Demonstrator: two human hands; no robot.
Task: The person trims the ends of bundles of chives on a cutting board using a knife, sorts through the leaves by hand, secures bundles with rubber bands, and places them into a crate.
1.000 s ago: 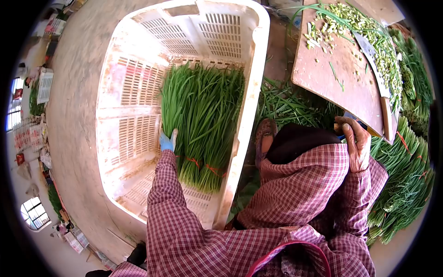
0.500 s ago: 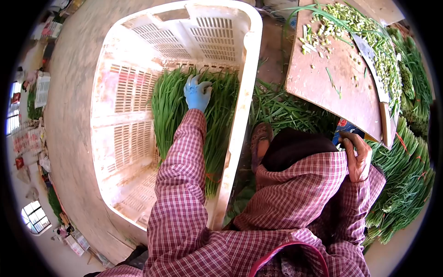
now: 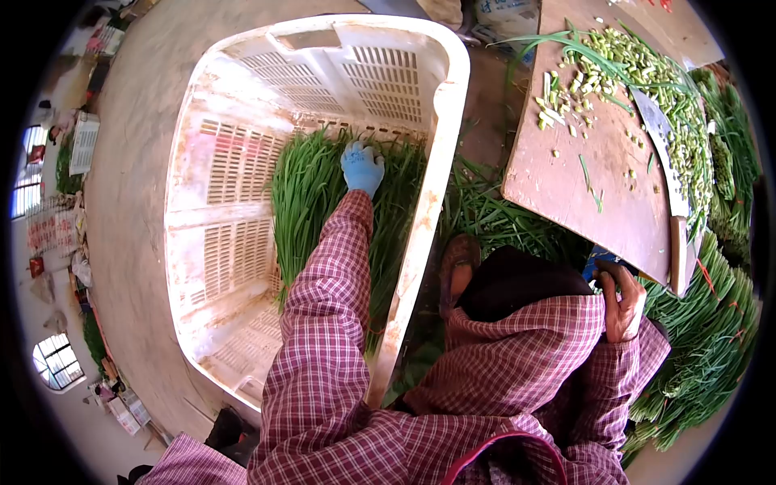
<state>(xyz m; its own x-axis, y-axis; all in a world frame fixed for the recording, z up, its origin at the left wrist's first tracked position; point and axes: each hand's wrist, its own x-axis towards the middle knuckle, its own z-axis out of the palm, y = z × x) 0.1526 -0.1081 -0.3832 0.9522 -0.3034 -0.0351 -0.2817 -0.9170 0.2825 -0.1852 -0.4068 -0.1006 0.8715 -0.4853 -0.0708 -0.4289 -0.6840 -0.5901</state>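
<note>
Gloved left hand now at the leaf tips, fingers curled

The blue-gloved left hand (image 3: 362, 167) lies at the far end of the garlic chives (image 3: 305, 198), on the leaf tips; a second ago it is down at the stem end, against the bundle's left edge. Half a second ago its fingers are more spread; now they are bent and drawn closer together. Whether they pinch any leaves I cannot tell, as the back of the hand hides the contact. The change suggests that attention is on the tips rather than the stems. The chives lie inside the white plastic crate (image 3: 434, 190), along its right side, partly covered by the plaid sleeve (image 3: 323, 315).

The bare right hand (image 3: 621, 303) stays by the knee, beside a blue object under the wooden board (image 3: 558, 174), fingers loosely bent; I cannot tell if it holds anything. On the board are the knife (image 3: 656, 129) and chopped stem pieces (image 3: 687, 149).
</note>
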